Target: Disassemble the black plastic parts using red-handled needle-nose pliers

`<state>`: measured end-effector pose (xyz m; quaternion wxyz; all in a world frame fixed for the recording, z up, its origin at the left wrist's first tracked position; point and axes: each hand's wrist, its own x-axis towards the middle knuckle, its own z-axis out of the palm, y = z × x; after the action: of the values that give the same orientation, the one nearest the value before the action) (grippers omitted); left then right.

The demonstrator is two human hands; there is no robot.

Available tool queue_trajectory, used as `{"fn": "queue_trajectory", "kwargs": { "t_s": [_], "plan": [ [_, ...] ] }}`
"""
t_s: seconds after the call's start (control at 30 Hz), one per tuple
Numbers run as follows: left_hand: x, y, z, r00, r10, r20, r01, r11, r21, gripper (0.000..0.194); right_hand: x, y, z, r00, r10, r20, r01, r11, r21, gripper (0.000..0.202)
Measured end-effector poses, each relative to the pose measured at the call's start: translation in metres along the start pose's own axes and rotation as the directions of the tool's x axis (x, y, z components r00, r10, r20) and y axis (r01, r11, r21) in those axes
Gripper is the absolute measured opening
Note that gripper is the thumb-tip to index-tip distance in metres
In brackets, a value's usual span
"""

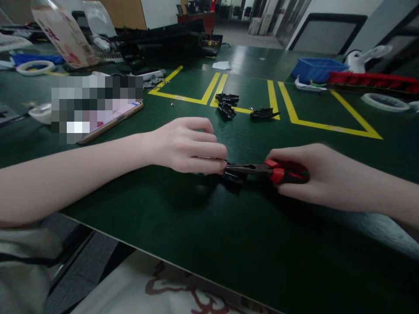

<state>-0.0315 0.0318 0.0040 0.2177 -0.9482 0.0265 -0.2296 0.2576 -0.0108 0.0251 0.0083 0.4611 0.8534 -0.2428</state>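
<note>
My right hand (304, 172) is wrapped round the red and black handles of long-nose pliers (253, 169). The jaws point left and meet a small black plastic part (234, 176) just above the green table. My left hand (193, 150) pinches that part from the left, its fingers curled and hiding much of it. Whether the jaws are clamped on the part, I cannot tell. Farther back on the table lie similar black plastic pieces: a close pair (226, 104) and a single one (264, 113).
Yellow tape outlines (337, 127) mark the green table (157, 213). A phone (114, 122) rests at the left, near a tilted bottle (65, 35). At the right are a blue bin (319, 69), a red strip (376, 82) and a tape roll (385, 102).
</note>
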Motion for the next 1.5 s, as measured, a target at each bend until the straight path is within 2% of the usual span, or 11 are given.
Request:
{"fn": "queue_trajectory", "kwargs": {
  "t_s": [0.13, 0.37, 0.57, 0.6, 0.7, 0.77, 1.0, 1.17, 1.3, 1.4, 1.5],
  "plan": [
    [0.002, 0.001, -0.003, 0.995, -0.026, 0.093, 0.027, 1.000, -0.004, 0.030, -0.001, 0.001, -0.001, 1.000, -0.006, 0.017, 0.005, 1.000, 0.014, 0.025],
    [0.002, 0.002, -0.003, 0.998, -0.010, 0.066, 0.010, 1.000, -0.005, 0.032, -0.003, -0.004, 0.004, 0.999, -0.015, -0.044, 0.013, 0.999, -0.031, 0.018],
    [0.000, -0.002, -0.001, 0.974, -0.150, 0.171, 0.176, 0.972, -0.153, 0.028, 0.000, -0.004, 0.006, 0.999, -0.009, -0.049, 0.005, 0.997, -0.083, 0.021],
    [0.000, -0.002, 0.001, 0.964, -0.176, 0.198, 0.213, 0.960, -0.181, 0.032, 0.000, -0.004, 0.006, 0.998, -0.011, -0.056, 0.006, 0.996, -0.088, 0.020],
    [-0.001, -0.004, 0.005, 0.931, -0.235, 0.281, 0.309, 0.915, -0.259, 0.064, -0.001, -0.006, 0.006, 0.997, -0.013, -0.082, 0.005, 0.995, -0.098, 0.017],
    [0.000, -0.004, 0.009, 0.912, -0.250, 0.327, 0.355, 0.879, -0.320, 0.075, -0.002, -0.006, 0.006, 0.996, -0.009, -0.087, 0.000, 0.995, -0.104, 0.017],
    [0.006, 0.004, 0.010, 0.871, -0.279, 0.404, 0.452, 0.779, -0.434, 0.035, -0.001, -0.001, 0.007, 0.996, 0.000, -0.086, -0.011, 0.992, -0.123, 0.021],
    [0.009, 0.007, 0.009, 0.815, -0.353, 0.459, 0.553, 0.712, -0.433, 0.038, -0.003, -0.005, 0.006, 0.996, -0.018, -0.089, 0.002, 0.983, -0.182, 0.022],
    [0.009, 0.008, 0.010, 0.791, -0.391, 0.471, 0.584, 0.712, -0.390, 0.043, -0.006, -0.003, 0.002, 0.983, -0.083, -0.164, 0.039, 0.965, -0.258, 0.026],
    [0.009, 0.009, 0.010, 0.793, -0.400, 0.459, 0.576, 0.738, -0.352, 0.043, -0.009, -0.002, 0.000, 0.973, -0.118, -0.200, 0.045, 0.940, -0.338, 0.029],
    [0.009, 0.008, 0.011, 0.824, -0.354, 0.442, 0.519, 0.784, -0.340, 0.041, -0.009, -0.003, 0.001, 0.967, -0.158, -0.199, 0.066, 0.913, -0.403, 0.028]
  ]
}}
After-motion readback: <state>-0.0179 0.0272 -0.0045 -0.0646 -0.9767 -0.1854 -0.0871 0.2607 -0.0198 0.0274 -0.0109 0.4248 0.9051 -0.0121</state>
